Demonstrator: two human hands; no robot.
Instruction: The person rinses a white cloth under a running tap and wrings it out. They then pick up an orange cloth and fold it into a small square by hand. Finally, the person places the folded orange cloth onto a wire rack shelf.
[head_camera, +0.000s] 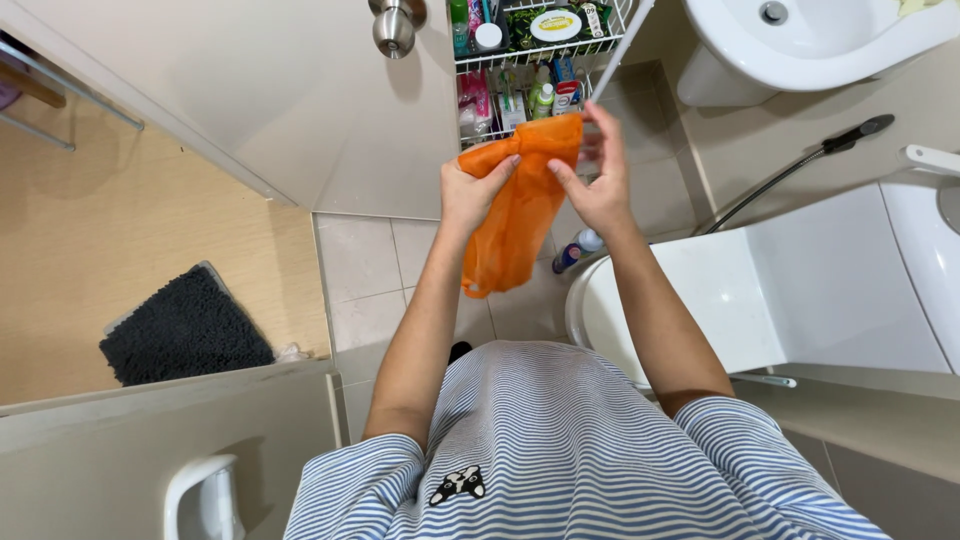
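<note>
Head-camera view, looking straight down: an orange cloth (515, 215) is held up in front of the body by both hands, above the tiled floor (365, 270). The left hand (470, 190) is closed on the cloth's upper left corner, with the fingers curled over the top edge and the thumb pressed against the fabric. The right hand (600, 185) is set at the upper right corner; its thumb and lower fingers are pinched on the edge, while the index finger is stretched upward and left free. From this top edge the cloth is hung down in a loose, narrowing fold, and its lower end is seen between the two forearms, apart from the floor.

Just beyond the hands, a white wire rack (540, 60) is stocked with bottles, tubes and a flat green pack. A small bottle (578, 250) is stood on the floor near the right wrist, beside the closed white toilet lid (760, 300). Further to the right, a dark-handled hose (800, 160) is laid along the wall, and a white basin (800, 40) is seen at the upper edge. To the left, a round metal door knob (393, 28) is seen on a pale door, and a dark grey mat (180, 330) is laid on the wooden floor outside. A blue-and-white striped shirt (560, 450) is worn by the person.
</note>
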